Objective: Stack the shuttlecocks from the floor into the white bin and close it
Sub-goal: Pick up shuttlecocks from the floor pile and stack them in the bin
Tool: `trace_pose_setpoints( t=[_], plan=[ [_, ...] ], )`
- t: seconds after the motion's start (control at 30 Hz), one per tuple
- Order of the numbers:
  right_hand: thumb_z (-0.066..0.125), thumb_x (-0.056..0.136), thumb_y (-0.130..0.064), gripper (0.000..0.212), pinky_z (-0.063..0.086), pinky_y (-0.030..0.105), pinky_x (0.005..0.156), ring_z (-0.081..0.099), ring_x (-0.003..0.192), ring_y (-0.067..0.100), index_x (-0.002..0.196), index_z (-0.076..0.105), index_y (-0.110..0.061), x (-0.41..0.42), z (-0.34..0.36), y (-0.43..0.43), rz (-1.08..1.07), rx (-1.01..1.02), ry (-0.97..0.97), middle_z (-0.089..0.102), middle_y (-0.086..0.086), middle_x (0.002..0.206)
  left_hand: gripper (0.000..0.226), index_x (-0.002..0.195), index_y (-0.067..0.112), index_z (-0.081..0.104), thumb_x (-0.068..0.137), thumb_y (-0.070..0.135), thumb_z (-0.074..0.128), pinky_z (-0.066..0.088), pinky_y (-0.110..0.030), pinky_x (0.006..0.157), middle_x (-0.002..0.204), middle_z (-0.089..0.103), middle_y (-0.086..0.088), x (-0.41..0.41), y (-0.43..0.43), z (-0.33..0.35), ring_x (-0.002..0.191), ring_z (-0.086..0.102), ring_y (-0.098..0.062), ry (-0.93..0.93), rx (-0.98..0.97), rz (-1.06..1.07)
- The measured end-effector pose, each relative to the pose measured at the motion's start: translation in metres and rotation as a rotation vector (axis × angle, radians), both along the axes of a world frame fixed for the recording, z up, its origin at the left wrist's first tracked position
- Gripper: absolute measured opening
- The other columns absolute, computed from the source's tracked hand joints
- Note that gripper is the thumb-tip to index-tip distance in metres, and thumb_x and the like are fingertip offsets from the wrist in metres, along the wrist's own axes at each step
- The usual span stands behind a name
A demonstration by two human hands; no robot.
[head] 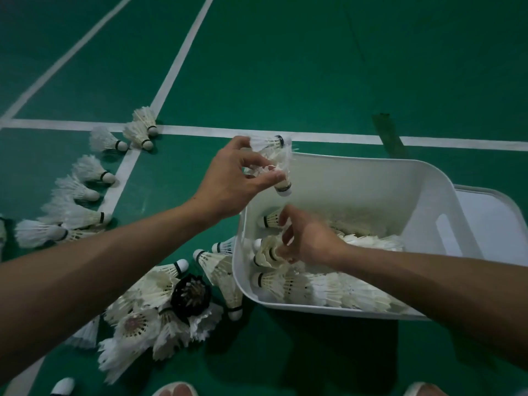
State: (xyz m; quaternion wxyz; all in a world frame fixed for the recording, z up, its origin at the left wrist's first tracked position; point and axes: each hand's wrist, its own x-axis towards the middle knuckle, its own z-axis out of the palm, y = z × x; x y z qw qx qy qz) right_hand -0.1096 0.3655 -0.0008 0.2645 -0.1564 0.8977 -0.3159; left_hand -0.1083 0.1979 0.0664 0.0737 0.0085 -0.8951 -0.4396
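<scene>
While left hand (228,184) pinches shuttlecocks (281,170), white bin (371,178) holds stacked rows (328,287)

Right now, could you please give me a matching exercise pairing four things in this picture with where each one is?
Things:
1. left hand
2. right hand
3. black shuttlecock
4. white lid

Places:
A. on the floor, in the pile left of the white bin
B. lying past the bin's right side
C. inside the bin, gripping a stacked shuttlecock
D. over the bin's far left corner, holding two shuttlecocks

Pairs: 1-D, 2-C, 3-A, 4-B
</scene>
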Motion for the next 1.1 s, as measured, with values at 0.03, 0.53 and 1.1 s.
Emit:
trace_pose_setpoints(
  t=[0.03, 0.53, 1.1],
  plan=[
    [0.078, 0.077, -0.011, 0.042, 0.059, 0.035, 0.06, 0.068, 0.062, 0.019, 0.103, 0.047, -0.019, -0.001, 0.001, -0.001, 0.007, 0.0, 0.01, 0.065, 0.0, 0.082, 0.028, 0.094, 0.009, 0.074, 0.075, 0.029, 0.077, 0.039, 0.003, 0.071, 0.114, 0.044, 0.004, 0.0, 0.001, 0.0, 0.092, 0.05, -0.005, -0.003, 0.0, -0.014],
    [0.09, 0.062, -0.016, 0.084, 0.057, 0.043, 0.071, 0.066, 0.078, 0.022, 0.125, 0.037, -0.031, 0.015, -0.012, 0.009, -0.117, -0.31, -0.313, 0.065, 0.013, 0.093, 0.036, 0.103, 0.014, 0.073, 0.075, 0.037, 0.075, 0.054, -0.033, 0.088, 0.118, 0.048, 0.005, 0.007, 0.011, 0.006, 0.099, 0.059, -0.014, -0.064, -0.134, -0.129],
    [0.084, 0.07, -0.02, 0.052, 0.056, 0.018, 0.067, 0.062, 0.086, 0.007, 0.114, 0.055, -0.024, 0.007, 0.046, 0.037, -0.132, -0.421, 0.426, 0.054, -0.01, 0.116, 0.041, 0.108, 0.014, 0.072, 0.079, 0.042, 0.073, 0.037, -0.022, 0.068, 0.117, 0.063, -0.002, 0.003, 0.032, 0.01, 0.069, 0.049, 0.002, -0.173, -0.345, -0.182]
  ],
)
